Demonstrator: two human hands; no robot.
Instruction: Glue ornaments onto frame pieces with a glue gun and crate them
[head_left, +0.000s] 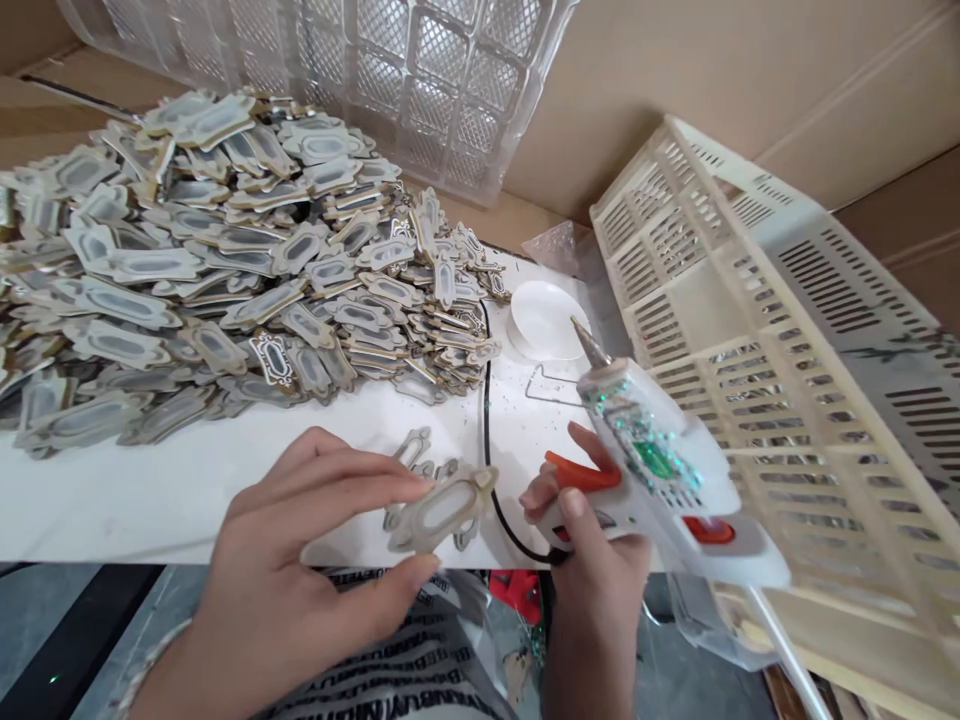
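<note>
My left hand [300, 560] pinches a small grey plate [446, 510] with scalloped ends and a long oval centre, index finger at its upper edge and thumb at its lower edge. Just behind it, a few similar plates [414, 447] lie on the white table, partly covered by it. In my right hand [592, 560] is a white hot glue gun [652, 450] with an orange trigger and green glitter on its side. Its metal nozzle points up and away to the left. A glue stick [784, 650] sticks out of its rear end.
A large heap of similar plates [225, 250] covers the table's left and back. A white round dish [547, 320] stands behind the nozzle, near a bent wire stand [555, 385]. A slotted cream basket [720, 330] rises at right. Behind leans a clear compartment tray [420, 80]; a black cable [487, 400] crosses the table.
</note>
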